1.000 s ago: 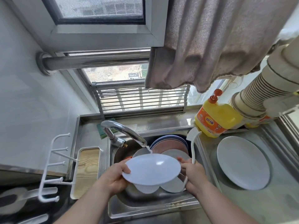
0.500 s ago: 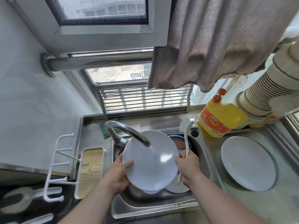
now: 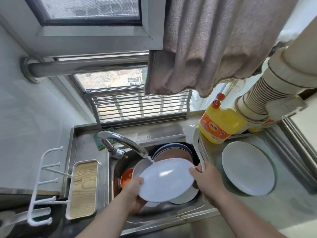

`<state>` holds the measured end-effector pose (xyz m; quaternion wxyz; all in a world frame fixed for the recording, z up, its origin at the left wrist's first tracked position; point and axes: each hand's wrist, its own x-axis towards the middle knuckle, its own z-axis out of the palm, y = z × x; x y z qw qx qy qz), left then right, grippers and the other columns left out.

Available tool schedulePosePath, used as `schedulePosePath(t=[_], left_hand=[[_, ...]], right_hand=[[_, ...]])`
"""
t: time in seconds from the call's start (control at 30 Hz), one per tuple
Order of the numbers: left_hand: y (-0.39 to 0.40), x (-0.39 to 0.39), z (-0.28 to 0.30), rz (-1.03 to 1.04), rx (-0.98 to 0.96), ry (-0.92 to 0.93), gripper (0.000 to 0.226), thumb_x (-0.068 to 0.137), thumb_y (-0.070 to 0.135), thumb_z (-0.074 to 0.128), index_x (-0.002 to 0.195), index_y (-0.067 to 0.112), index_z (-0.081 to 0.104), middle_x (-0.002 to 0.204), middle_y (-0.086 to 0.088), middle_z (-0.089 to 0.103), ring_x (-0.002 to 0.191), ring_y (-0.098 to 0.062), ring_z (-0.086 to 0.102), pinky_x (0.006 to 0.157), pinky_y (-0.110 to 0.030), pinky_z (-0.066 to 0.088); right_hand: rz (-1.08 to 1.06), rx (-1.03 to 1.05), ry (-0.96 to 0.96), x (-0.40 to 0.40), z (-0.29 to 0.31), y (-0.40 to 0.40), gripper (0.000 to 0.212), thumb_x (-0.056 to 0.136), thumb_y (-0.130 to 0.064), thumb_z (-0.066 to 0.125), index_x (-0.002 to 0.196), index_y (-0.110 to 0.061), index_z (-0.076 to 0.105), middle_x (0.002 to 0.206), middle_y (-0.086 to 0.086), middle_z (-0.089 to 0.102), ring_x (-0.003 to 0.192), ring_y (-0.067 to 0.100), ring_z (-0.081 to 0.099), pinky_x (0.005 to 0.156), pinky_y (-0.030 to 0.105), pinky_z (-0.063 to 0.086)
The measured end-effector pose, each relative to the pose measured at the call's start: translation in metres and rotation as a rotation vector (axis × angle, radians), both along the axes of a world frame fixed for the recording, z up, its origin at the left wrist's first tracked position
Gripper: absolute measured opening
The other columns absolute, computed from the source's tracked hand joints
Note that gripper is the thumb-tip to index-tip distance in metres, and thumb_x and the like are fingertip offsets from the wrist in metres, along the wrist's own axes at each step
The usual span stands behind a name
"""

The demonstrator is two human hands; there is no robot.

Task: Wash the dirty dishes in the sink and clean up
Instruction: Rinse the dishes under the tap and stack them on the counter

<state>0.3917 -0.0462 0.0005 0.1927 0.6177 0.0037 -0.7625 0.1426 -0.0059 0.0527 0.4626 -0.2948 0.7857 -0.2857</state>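
Observation:
I hold a white plate over the steel sink, tilted under the running faucet; water hits its upper left rim. My left hand grips the plate's lower left edge. My right hand touches the plate's right edge and also holds a white long-handled brush that points up and away. Below the plate lie more white dishes, a large blue-rimmed bowl and an orange bowl.
A clean white plate lies on the drainboard at the right. A yellow detergent bottle stands behind it. A wooden-bottomed tray and a white hook rack sit left of the sink. A green sponge lies behind the faucet. A cloth hangs overhead.
The plate stood nearly upright facing me half a second ago; it has since tipped flatter and lower under the stream. My right hand slid to its right rim.

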Motion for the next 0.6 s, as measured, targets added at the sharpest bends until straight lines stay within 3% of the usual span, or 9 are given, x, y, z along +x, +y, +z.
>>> schedulePosePath(t=[0.07,0.13,0.23,0.3,0.37,0.43,0.5,0.6], left_hand=[[0.003,-0.007,-0.003,-0.072,0.103,-0.060,0.021,0.105,0.001,0.039,0.121,-0.007,0.050,0.103,-0.035,0.069,0.079,-0.047,0.075,0.054,-0.053,0.063],[0.010,-0.010,-0.012,-0.241,0.190,-0.085,0.035,0.100,-0.006,0.030,0.125,-0.020,0.051,0.088,-0.034,0.066,0.053,-0.039,0.071,0.035,-0.039,0.055],[0.025,-0.023,-0.021,-0.387,0.183,-0.042,0.038,0.101,-0.007,0.029,0.124,-0.023,0.055,0.077,-0.033,0.066,0.044,-0.035,0.068,0.031,-0.035,0.052],[0.031,-0.036,-0.019,-0.312,0.155,-0.011,0.034,0.102,-0.011,0.027,0.119,-0.021,0.054,0.075,-0.032,0.066,0.043,-0.036,0.066,0.031,-0.034,0.051],[0.033,-0.045,-0.023,-0.301,0.173,0.023,0.034,0.101,-0.012,0.026,0.118,-0.020,0.055,0.078,-0.029,0.066,0.041,-0.033,0.064,0.030,-0.030,0.049],[0.037,-0.053,-0.024,-0.434,0.197,0.022,0.033,0.098,-0.009,0.032,0.122,-0.016,0.054,0.081,-0.028,0.069,0.039,-0.028,0.063,0.031,-0.025,0.048],[0.040,-0.067,-0.025,-0.487,0.133,-0.050,0.024,0.099,-0.006,0.040,0.118,-0.011,0.054,0.083,-0.027,0.074,0.052,-0.033,0.071,0.040,-0.033,0.057],[0.039,-0.103,-0.015,-0.451,-0.056,-0.168,0.030,0.100,0.005,0.046,0.124,0.013,0.061,0.104,-0.021,0.078,0.091,-0.040,0.077,0.082,-0.058,0.063]], right_hand=[[-0.060,0.070,-0.098,-0.010,-0.010,0.010,0.026,0.094,-0.019,0.069,0.078,-0.013,0.050,0.073,0.009,0.055,0.059,0.028,0.069,0.066,0.045,0.056],[-0.111,0.132,-0.199,-0.018,-0.016,0.017,0.020,0.096,-0.011,0.061,0.080,-0.010,0.050,0.075,0.013,0.050,0.049,0.027,0.065,0.065,0.045,0.057],[-0.079,0.162,-0.189,-0.029,-0.013,0.027,0.019,0.092,-0.012,0.055,0.074,-0.014,0.048,0.063,0.008,0.045,0.040,0.023,0.050,0.048,0.032,0.041],[-0.052,0.131,-0.122,-0.040,-0.010,0.030,0.018,0.088,-0.018,0.060,0.076,-0.014,0.047,0.063,0.010,0.048,0.046,0.031,0.059,0.050,0.032,0.039],[-0.030,0.137,-0.070,-0.050,-0.005,0.033,0.017,0.090,-0.021,0.062,0.080,-0.010,0.053,0.071,0.013,0.055,0.063,0.041,0.072,0.052,0.034,0.047],[0.015,0.150,-0.022,-0.059,0.000,0.037,0.017,0.092,-0.020,0.059,0.081,-0.008,0.055,0.074,0.012,0.058,0.070,0.042,0.074,0.055,0.036,0.053],[0.071,0.115,0.030,-0.072,0.004,0.042,0.019,0.090,-0.017,0.060,0.075,-0.010,0.052,0.070,0.008,0.055,0.061,0.033,0.070,0.051,0.032,0.053],[0.140,0.078,0.192,-0.101,0.004,0.056,0.025,0.088,-0.019,0.066,0.071,-0.010,0.050,0.066,0.002,0.052,0.062,0.021,0.049,0.052,0.030,0.041]])
